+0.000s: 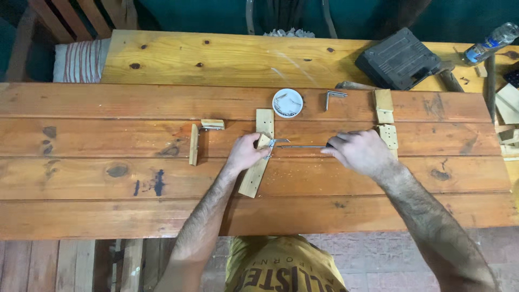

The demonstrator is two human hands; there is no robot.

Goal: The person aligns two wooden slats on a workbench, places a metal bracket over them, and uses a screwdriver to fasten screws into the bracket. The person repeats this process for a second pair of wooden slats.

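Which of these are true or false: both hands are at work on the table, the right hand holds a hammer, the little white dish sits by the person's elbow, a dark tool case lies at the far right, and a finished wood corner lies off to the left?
1. Both hands are at the wooden table. True: the left hand holds a wood strip with a metal bracket, and the right hand is beside it.
2. The right hand holds a hammer. False: it holds a thin screwdriver, its shaft pointing at the bracket.
3. The white dish sits by an elbow. False: it lies beyond the hands, farther up the table.
4. A dark tool case lies at the far right. True.
5. A joined wood corner lies to the left. True.
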